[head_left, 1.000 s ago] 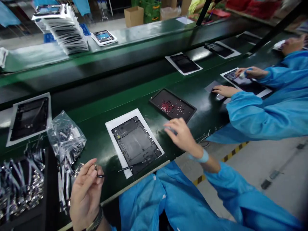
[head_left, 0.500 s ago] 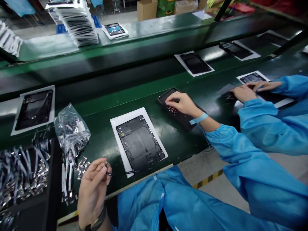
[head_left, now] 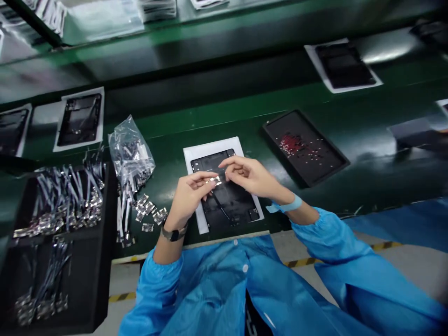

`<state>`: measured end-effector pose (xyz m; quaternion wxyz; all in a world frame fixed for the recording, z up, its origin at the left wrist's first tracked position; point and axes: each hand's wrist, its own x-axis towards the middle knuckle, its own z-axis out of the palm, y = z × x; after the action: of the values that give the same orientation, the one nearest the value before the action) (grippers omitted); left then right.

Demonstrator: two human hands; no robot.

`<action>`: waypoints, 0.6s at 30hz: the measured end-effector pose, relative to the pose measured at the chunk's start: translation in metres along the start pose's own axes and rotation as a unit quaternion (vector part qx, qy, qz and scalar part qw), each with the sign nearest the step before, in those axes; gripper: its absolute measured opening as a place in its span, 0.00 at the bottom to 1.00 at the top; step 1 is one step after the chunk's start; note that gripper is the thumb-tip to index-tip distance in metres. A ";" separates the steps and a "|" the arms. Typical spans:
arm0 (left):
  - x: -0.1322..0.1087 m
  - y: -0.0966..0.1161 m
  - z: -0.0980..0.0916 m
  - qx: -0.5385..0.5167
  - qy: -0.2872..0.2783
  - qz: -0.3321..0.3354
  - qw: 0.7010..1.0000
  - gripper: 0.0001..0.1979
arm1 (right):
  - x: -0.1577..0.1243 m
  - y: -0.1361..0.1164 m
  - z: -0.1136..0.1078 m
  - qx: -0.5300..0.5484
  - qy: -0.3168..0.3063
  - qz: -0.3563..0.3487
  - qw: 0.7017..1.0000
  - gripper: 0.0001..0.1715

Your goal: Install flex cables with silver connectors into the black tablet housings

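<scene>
Over the tablet housing (head_left: 243,203), my left hand (head_left: 187,193) pinches a small circuit board (head_left: 217,181) between thumb and fingers. A thin dark ribbon cable (head_left: 222,208) hangs below the board across the housing. My right hand (head_left: 255,177) is just right of the board, its thumb and index fingertips drawn close; whatever they hold is too small to make out. The housing lies on a white sheet (head_left: 201,224) on the green bench. To the right, a black tray (head_left: 308,175) holds scattered tiny red and white pieces.
Left of my hands lie several loose small boards (head_left: 149,207) and a clear plastic bag (head_left: 131,151) of cabled boards. A black divided tray (head_left: 84,261) with more stands at the far left. Other housings (head_left: 345,65) on white sheets lie farther back. The bench edge (head_left: 227,237) is close to my body.
My left hand has brought the small board up and right over the housing. My right hand has left the tray of tiny pieces and come beside it. The view has shifted right and down.
</scene>
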<state>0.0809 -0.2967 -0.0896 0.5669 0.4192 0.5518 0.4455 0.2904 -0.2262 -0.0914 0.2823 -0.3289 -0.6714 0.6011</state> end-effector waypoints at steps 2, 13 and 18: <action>0.001 -0.004 -0.002 -0.007 -0.007 0.001 1.000 0.13 | 0.001 0.001 0.011 0.005 -0.011 -0.004 1.000 0.13; 0.002 -0.004 -0.004 -0.022 -0.009 -0.004 1.000 0.12 | 0.005 0.003 0.019 0.040 -0.018 -0.007 0.999 0.14; -0.001 -0.004 -0.004 -0.014 -0.019 0.008 1.000 0.12 | 0.006 0.005 0.021 0.034 -0.028 0.006 0.999 0.15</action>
<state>0.0771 -0.2987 -0.0931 0.5793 0.4242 0.5312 0.4498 0.2710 -0.2341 -0.0984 0.2707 -0.3060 -0.6567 0.6339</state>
